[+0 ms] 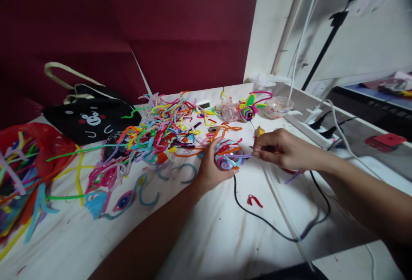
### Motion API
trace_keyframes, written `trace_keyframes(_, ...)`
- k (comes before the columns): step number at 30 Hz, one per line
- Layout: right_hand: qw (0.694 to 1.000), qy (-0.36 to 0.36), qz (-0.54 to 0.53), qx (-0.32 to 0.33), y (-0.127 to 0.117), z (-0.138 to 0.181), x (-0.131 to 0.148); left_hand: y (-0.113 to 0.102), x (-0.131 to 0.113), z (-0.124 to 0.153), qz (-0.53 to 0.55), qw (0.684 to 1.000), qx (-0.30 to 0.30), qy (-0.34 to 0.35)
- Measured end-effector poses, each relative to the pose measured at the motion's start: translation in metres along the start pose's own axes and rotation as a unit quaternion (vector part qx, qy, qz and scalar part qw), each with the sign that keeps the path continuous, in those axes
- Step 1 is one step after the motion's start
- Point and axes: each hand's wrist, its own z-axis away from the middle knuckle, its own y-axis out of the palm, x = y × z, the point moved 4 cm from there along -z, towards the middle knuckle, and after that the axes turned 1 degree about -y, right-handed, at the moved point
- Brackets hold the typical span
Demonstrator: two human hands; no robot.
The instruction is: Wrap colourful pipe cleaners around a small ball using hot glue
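The left hand [209,168] is curled around a round pipe-cleaner bundle [227,156]. It cups the bundle from the 8 o'clock side, thumb over the top, just above the white surface [222,233] near the centre of the view. The right hand [285,149] sits at 3 o'clock from the bundle, close but not touching it, with its fingers drawn narrow and pinched on the free end of a purple strand [245,155]. That strand is the link between the hands: its long axis runs almost level, from 9 to 3 o'clock, out of the bundle's right flank and into the pinch. The left hand is therefore the one on the bundle, and the right has only the strand. A loose pile of pipe cleaners [161,132] spreads at 10 o'clock from the bundle, and a finished coloured figure [247,110] stands at 1 o'clock. A black cable [257,218] loops across the surface at 5 o'clock, with a red scrap [254,200] beside it. Farther out at 10 o'clock lies a black bag [92,119] printed with a white cartoon bear face; no lettering on it can be read. A small white device [203,105] at 11 o'clock has a display too small to read, and no brand or label shows anywhere else.
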Motion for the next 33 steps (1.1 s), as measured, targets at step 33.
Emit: trace_keyframes(33, 0.989, 0.126, -0.070, 0.036, 0.019, -0.027, -0.022, 0.000, 0.001, 0.000, -0.047, 0.998, 0.023, -0.023)
